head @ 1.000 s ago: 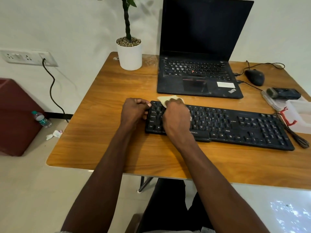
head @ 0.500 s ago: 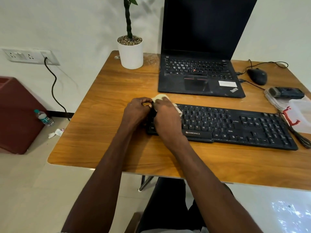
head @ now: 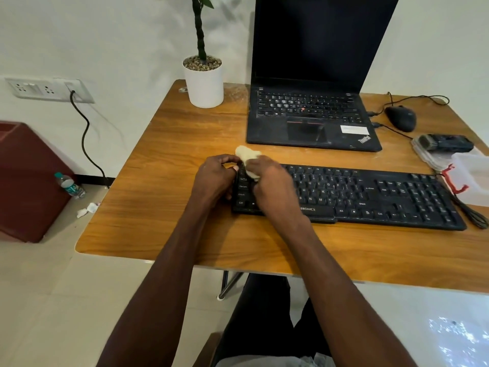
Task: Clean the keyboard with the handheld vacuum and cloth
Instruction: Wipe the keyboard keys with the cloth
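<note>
Seen from above, looking down along two bare forearms onto a wooden desk. Black keyboard lying flat across the desk, its left end under both hands, the rest stretching away to the right of them. Left hand curled round the keyboard's left edge, gripping it to hold it steady. Right hand just beside the left, fingers bunched round a pale yellow cloth, pressing it onto the leftmost keys; a soft wad of cloth sticking up beyond the knuckles.

Cloth: probably light, limp, easily crumpled, best kept balled in the fingertips so that a fold can reach between keys. Keyboard: likely light, rigid plastic, prone to sliding on smooth wood, with keycaps that could catch or pop under a hard rub; best held by the end edge, as now.

Handheld vacuum far off to the right of the right hand, resting on a clear plastic lid or tray, untouched. Beside it a clear box with a red clip, near the keyboard's right end. Beyond the hands, an open laptop, dark screen. Mouse and trailing cables further right. White pot with a plant beyond the left hand. Nothing between hands and keys; coiled cable and box crowding the keyboard's far right end.
</note>
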